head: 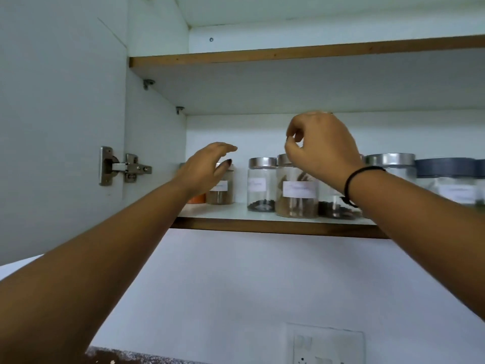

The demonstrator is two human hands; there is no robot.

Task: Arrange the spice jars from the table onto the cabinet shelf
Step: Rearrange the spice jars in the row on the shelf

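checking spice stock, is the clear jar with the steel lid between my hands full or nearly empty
Nearly empty: the clear steel-lidded jar holds only a thin dark layer at its bottom.

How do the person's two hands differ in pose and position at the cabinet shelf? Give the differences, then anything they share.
The left hand is open with fingers stretched forward, while the right hand is curled, thumb and fingertips pinched together. The left hand reaches among the jars at the shelf's left end; the right hand hovers above the labelled jar further right. Only the right wrist wears a black band. Neither hand grips a jar.
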